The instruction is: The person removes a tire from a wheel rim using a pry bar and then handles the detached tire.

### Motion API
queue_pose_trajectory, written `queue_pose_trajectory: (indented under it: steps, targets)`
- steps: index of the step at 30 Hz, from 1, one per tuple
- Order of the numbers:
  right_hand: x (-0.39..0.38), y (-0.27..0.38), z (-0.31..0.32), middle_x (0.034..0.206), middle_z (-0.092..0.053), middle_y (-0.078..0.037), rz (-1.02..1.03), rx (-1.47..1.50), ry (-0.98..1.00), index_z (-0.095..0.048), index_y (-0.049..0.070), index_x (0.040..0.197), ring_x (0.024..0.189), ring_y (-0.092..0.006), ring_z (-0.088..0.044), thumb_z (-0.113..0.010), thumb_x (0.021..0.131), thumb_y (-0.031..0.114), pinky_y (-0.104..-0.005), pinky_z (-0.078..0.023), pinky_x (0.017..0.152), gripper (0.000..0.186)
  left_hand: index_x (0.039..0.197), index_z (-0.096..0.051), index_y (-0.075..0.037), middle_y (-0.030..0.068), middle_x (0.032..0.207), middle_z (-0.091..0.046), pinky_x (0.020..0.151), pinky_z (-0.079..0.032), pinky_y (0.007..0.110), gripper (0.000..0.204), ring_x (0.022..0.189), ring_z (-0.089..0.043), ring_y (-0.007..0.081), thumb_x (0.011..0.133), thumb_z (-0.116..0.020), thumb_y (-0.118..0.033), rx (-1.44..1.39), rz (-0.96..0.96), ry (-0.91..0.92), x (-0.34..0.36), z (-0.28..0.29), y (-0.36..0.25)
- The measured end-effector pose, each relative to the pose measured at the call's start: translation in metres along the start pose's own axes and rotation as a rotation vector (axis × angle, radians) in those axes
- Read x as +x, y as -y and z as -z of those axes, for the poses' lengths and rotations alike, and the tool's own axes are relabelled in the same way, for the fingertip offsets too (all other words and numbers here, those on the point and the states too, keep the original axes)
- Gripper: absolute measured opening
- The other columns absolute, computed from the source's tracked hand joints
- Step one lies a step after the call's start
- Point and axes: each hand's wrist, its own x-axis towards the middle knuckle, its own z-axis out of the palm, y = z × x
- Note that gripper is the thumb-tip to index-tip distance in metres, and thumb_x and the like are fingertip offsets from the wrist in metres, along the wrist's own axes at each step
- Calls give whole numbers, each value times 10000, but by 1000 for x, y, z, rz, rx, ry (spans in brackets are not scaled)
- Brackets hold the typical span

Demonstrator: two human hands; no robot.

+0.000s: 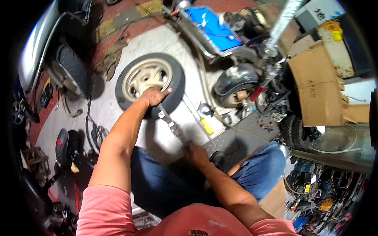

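Observation:
A scooter wheel [176, 77] with a black tyre and a gold spoked rim is in front of me on the pale floor. My left hand [154, 96] grips its near side at the rim, thumb stretched out over the tyre; the other fingers are partly hidden. My right hand [197, 155] is closed around the near end of a long silver metal tool [172, 126], whose exact kind I cannot make out. The tool's far end reaches to the tyre beside my left hand. A screwdriver [206, 126] with a yellow handle and long shaft lies right of the wheel.
A partly stripped scooter [236, 80] with a blue cloth [212, 28] stands at the far right. Cardboard [317, 86] leans near shelves of tools [323, 192]. A hose [202, 74] crosses the floor. Another vehicle's tyre [73, 69] and a black cable [89, 126] are at the left.

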Motion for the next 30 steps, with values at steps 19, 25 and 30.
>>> queue_pose_trajectory:
  steps: [19,25,30]
  targets:
    - [-6,48,31,906,-717,-271,-454,82,149,-685,65,1085,896,-479,-694,-665,934,360,-579,-556,817,332,1383,-557,119,329,1467,-518,1202,-333,443,1036,1409,-475,422,954,-354,-802,-157,31,202,-12,9,0]
    - [9,-12,-22,1021,-721,-270,-492,198,137,-734,66,982,995,-475,-681,-651,946,423,-542,-540,891,368,1422,-525,105,317,1507,-480,1213,-323,430,1005,1438,-440,417,982,-311,-772,18,33,114,-6,6,-39]
    - [15,33,60,1129,-695,-317,-310,69,393,-713,-27,1098,1090,-489,-669,-588,978,477,-554,-526,966,533,1451,-516,69,307,1510,-486,1213,-312,444,947,1442,-434,412,988,-347,-740,-12,104,53,-4,19,-4]
